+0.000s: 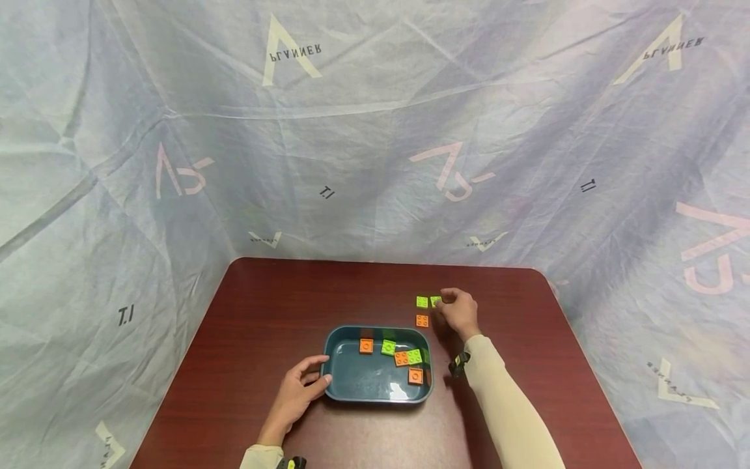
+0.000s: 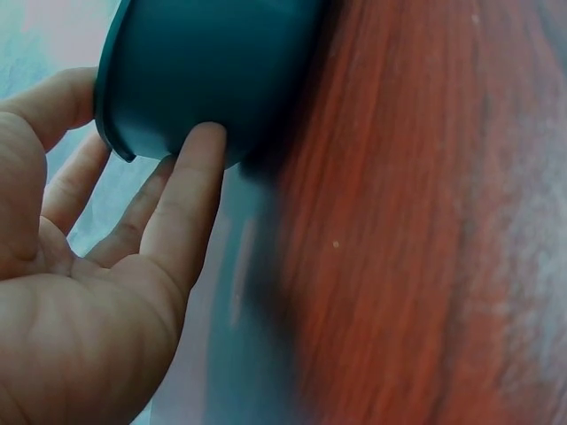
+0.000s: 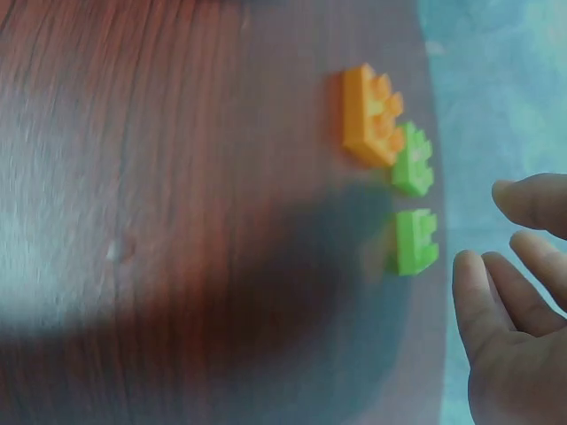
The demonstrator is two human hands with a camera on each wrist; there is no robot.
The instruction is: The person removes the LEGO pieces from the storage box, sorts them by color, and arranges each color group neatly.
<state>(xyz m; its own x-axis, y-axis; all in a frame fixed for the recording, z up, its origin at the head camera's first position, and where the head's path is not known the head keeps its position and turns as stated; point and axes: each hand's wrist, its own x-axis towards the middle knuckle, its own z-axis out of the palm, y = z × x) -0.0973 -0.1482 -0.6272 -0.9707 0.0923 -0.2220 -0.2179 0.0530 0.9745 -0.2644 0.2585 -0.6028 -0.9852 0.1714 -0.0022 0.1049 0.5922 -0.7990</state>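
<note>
A dark teal tray [image 1: 363, 398] stands on the table. My left hand [image 1: 297, 393] holds its left end, with the thumb over the rim and a fingertip against the outer wall [image 2: 204, 80] in the left wrist view. My right hand [image 1: 459, 311] is beyond the tray's far right corner, beside a green brick [image 3: 415, 242]. Its thumb and fingers are spread apart with nothing between them in the right wrist view. Another green brick [image 1: 422, 302] and an orange brick [image 1: 422, 321] lie close by, studs up.
Inside the tray are several bricks, among them an orange brick [image 1: 366, 346] and a green brick [image 1: 388, 347]. The reddish-brown table [image 1: 263, 306] has hanging grey sheets [image 1: 351, 143] behind it and at both sides.
</note>
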